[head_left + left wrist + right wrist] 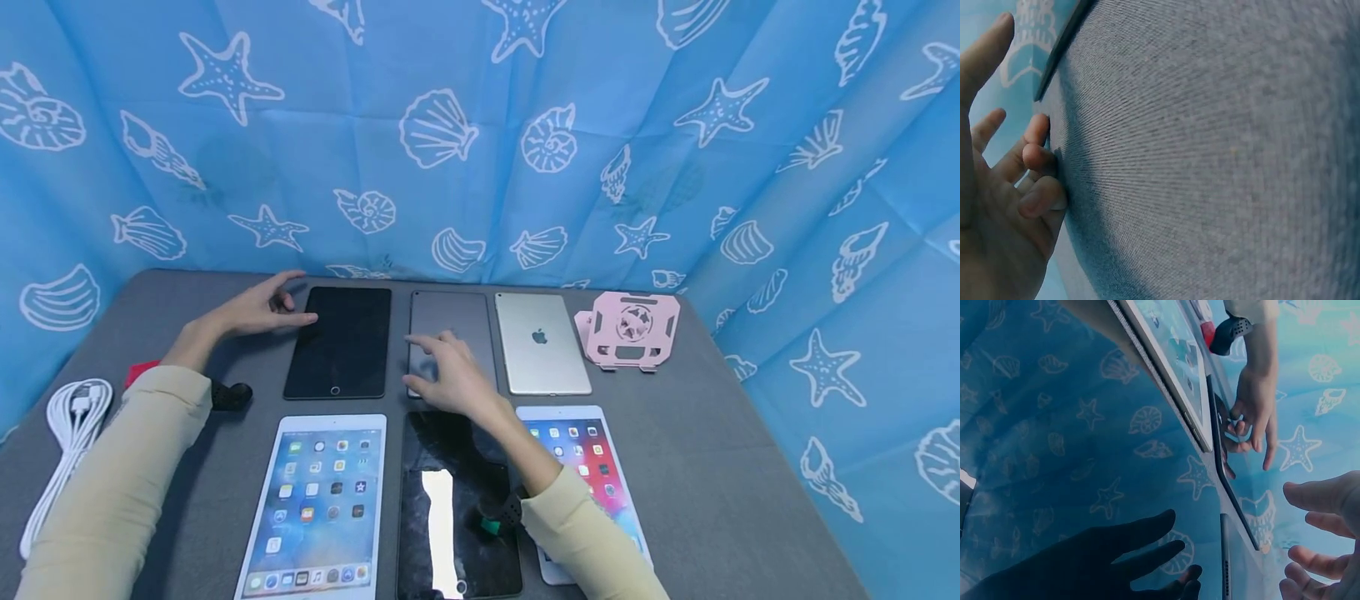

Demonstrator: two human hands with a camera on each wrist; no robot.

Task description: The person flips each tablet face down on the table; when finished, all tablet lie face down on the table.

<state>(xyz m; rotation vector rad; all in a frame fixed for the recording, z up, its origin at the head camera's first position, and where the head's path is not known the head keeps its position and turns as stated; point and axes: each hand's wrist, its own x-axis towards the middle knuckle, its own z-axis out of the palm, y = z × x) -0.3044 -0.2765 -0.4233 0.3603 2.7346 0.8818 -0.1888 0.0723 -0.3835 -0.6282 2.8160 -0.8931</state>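
Observation:
My left hand (262,308) is at the left edge of a tablet with a dark screen and black border (348,342). Its thumb tip overlaps that edge in the head view; in the left wrist view the fingers (1040,194) bend loosely and hold nothing. Over the left part of a grey tablet lying back up (461,321) hovers my right hand (450,375), thumb and fingers apart with nothing between them. Just below it lies a black tablet (420,517) with a bright reflection on its glass, partly covered by the right forearm.
A silver tablet (542,342) lies right of the grey one, then a pink stand (630,329). Two white tablets show home screens, one front left (318,500), another (622,508) partly under the right sleeve. A coiled white cable (75,425) lies far left; a patterned blue curtain (480,200) hangs behind.

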